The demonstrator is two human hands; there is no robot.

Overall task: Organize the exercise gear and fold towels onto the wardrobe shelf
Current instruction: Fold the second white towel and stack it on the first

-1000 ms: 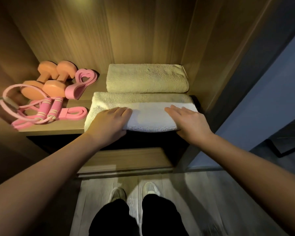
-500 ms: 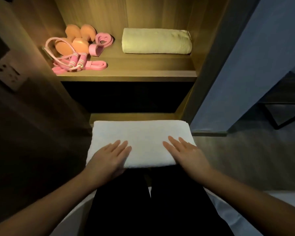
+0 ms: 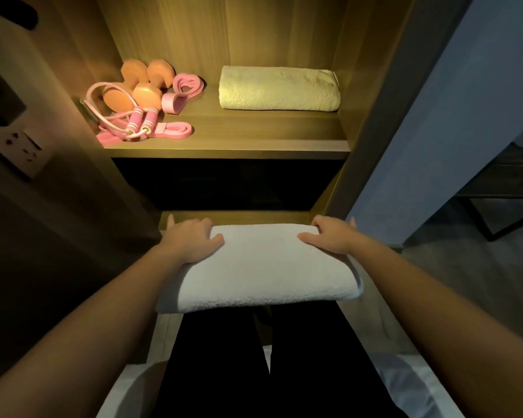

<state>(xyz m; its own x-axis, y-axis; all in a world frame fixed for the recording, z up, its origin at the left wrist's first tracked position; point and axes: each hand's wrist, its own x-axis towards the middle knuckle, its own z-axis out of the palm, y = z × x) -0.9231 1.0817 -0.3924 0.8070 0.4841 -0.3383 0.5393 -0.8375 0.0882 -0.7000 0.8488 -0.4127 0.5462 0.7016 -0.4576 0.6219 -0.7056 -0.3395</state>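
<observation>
In the lower middle of the frame the left hand (image 3: 191,239) and right hand (image 3: 329,236) each grip a far corner of the folded white towel (image 3: 263,273), thumbs lying on top and fingers curled over its far edge, above the person's dark legs (image 3: 224,357). On the lit shelf (image 3: 254,132) in the upper middle, a folded beige towel (image 3: 280,89) lies at the right. It is well apart from the orange dumbbells (image 3: 139,89), pink rope (image 3: 139,122) and pink bands (image 3: 178,98) bunched at the left.
</observation>
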